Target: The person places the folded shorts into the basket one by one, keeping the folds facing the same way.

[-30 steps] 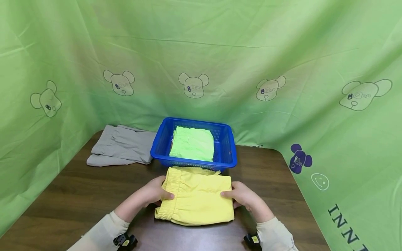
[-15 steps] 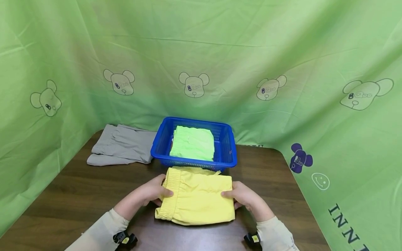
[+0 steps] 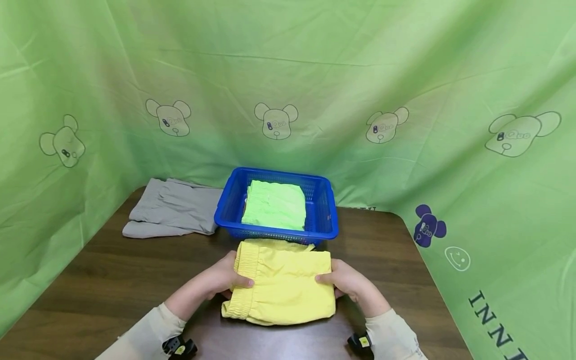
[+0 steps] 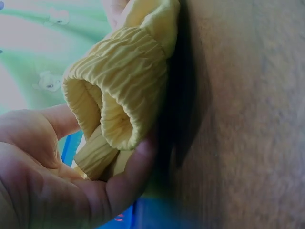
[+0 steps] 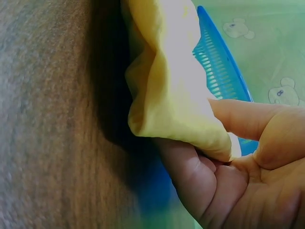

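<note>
Folded yellow shorts [image 3: 288, 285] with a gathered elastic waistband lie between both hands, in front of the basket. My left hand [image 3: 225, 277] grips the waistband end, thumb on top and fingers beneath. In the left wrist view the waistband [image 4: 119, 86] shows its folded layers as open loops beside the palm. The opposite, smooth folded end is pinched by my right hand [image 3: 348, 282], again thumb above and fingers below. From the right wrist view, the yellow cloth [image 5: 171, 95] stands off the wooden surface, with a dark shadow under it.
Right behind the shorts stands a blue plastic basket [image 3: 321, 232] holding a folded bright green garment [image 3: 275, 206]. A folded grey garment [image 3: 177, 207] lies left of the basket on the brown wooden table [image 3: 373, 240]. Green printed curtains [image 3: 333, 60] enclose the back and sides.
Both hands keep their hold on the yellow shorts, which stay almost in place. The left thumb has shifted slightly to the right over the waistband.
</note>
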The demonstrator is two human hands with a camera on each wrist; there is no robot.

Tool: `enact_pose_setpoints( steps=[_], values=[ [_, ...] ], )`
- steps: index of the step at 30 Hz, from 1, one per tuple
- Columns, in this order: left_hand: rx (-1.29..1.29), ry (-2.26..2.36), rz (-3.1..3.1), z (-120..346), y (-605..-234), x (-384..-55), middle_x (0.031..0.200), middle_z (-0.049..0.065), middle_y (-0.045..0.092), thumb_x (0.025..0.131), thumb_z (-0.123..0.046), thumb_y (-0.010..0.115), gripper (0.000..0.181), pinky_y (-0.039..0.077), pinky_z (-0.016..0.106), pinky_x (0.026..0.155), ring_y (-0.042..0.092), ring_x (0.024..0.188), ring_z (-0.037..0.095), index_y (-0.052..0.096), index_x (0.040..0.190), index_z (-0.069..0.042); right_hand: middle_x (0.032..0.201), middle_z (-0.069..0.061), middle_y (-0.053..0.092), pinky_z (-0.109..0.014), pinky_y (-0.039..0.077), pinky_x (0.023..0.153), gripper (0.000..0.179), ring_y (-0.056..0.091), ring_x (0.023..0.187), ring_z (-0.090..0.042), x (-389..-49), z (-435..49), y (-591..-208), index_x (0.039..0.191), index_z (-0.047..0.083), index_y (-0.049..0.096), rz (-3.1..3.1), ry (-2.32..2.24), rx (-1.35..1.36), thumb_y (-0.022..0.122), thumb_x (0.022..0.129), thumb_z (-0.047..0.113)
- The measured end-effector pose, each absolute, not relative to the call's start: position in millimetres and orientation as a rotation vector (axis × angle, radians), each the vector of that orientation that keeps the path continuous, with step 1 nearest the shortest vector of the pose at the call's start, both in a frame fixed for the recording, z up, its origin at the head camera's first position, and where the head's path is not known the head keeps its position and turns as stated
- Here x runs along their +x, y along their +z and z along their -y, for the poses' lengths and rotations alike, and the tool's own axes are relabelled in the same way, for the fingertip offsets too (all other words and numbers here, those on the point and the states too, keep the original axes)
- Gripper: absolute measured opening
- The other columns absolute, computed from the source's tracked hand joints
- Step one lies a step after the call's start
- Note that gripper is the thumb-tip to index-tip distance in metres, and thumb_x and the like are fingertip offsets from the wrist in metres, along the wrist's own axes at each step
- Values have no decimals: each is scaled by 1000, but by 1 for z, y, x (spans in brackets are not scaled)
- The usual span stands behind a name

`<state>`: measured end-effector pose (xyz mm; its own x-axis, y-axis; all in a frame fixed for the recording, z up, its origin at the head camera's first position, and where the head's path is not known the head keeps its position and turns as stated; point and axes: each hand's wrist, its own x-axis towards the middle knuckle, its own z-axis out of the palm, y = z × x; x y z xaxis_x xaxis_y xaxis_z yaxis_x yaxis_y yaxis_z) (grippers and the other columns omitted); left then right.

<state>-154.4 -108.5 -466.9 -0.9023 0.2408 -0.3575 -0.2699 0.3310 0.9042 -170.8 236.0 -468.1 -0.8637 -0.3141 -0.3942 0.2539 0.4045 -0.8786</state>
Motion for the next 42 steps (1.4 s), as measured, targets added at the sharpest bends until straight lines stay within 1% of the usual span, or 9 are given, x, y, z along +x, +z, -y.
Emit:
enact_pose_setpoints(
  steps=[7,13,16,18,20,23,32,37,42],
  values=[
    [11,1647,-2069,113,-471,-160,117,19,57,83,-3,83,78,60,49,62,71,82,28,32,141,0,102,-12,73,-49,62,66,47,75,84,-28,-170,-241,-464,135,-8,51,-2103,-1496,-118,69,96,11],
    [31,1639,-2028,120,-467,-164,115,18,60,86,-6,81,81,61,49,64,72,82,28,29,147,1,102,-13,74,-50,62,69,47,75,86,-29,-171,-244,-461,133,-9,51,-2045,-1523,-146,70,96,13],
    [56,1630,-2010,123,-464,-166,110,17,65,87,-8,81,71,62,47,65,73,81,28,39,143,5,103,-14,74,-50,62,70,47,76,87,-30,-172,-245,-458,132,-9,53,-2032,-1527,-147,71,96,14],
    [87,1624,-1996,125,-462,-167,104,15,69,87,-10,81,61,62,46,65,74,80,28,48,136,6,104,-14,75,-49,62,71,47,76,88,-30,-172,-246,-456,131,-9,54,-2027,-1526,-146,72,95,15],
    [116,1617,-1982,126,-460,-168,100,14,72,87,-11,81,52,62,46,65,75,80,28,55,129,5,105,-15,75,-50,62,72,47,76,89,-31,-173,-246,-454,130,-9,54,-2017,-1528,-152,73,95,16],
    [157,1612,-1963,129,-458,-168,98,12,73,86,-13,81,49,62,47,66,75,81,28,58,126,3,105,-15,75,-50,62,73,47,76,90,-31,-173,-247,-451,130,-9,55,-2000,-1532,-161,73,95,17],
    [221,1626,-1882,136,-449,-167,102,12,75,90,-17,78,53,62,48,70,76,87,29,54,134,2,105,-17,76,-51,62,73,43,77,90,-33,-172,-248,-447,126,-9,58,-1965,-1563,-183,73,94,16],
    [236,1616,-1862,138,-445,-167,102,12,75,92,-19,75,53,62,46,70,75,87,28,52,136,2,104,-18,76,-51,61,73,41,77,89,-32,-172,-250,-446,125,-9,58,-1950,-1581,-208,72,95,15],
    [244,1604,-1854,139,-444,-167,103,12,75,94,-21,74,51,62,45,70,75,87,27,54,135,2,104,-17,76,-52,61,73,40,77,90,-32,-171,-251,-444,125,-10,58,-1934,-1597,-225,71,96,14]
  ],
)
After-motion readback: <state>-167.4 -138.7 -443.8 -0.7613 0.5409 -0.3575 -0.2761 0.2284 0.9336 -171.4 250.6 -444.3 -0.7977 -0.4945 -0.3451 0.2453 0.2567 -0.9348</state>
